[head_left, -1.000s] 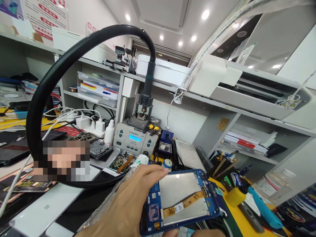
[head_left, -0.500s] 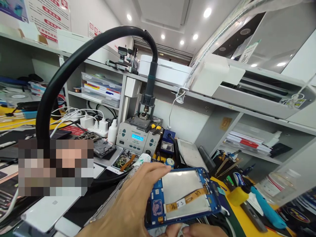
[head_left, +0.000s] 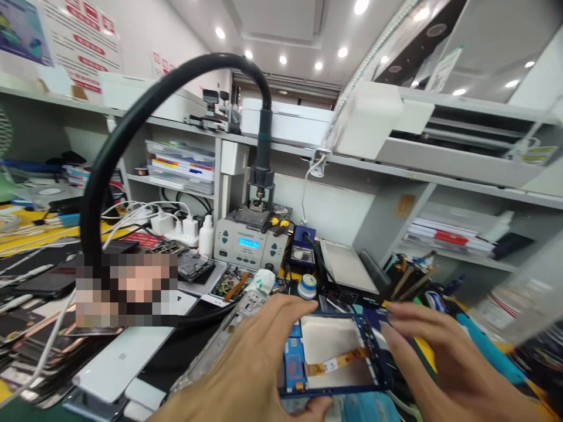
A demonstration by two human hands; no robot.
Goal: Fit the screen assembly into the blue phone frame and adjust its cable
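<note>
Right hand [head_left: 453, 346] has swung from beneath opened phone [head_left: 332, 334] to beside its right end; thumb and fingers parted, nothing visible between, contact unclear through blur. Left hand [head_left: 246, 357] clamps phone's left end, fingers at far edge, thumb at near, seemingly bearing it alone now. Orange ribbon [head_left: 338, 363] crosses phone. Beyond: small round jar [head_left: 307, 287], grey machine [head_left: 235, 243].

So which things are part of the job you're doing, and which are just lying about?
Part of the job:
opened blue phone, held by the left hand, right hand close by
orange strip across it

Seemingly just lying about:
white bottle
yellow-and-black tool on the grey machine
white panel
</note>
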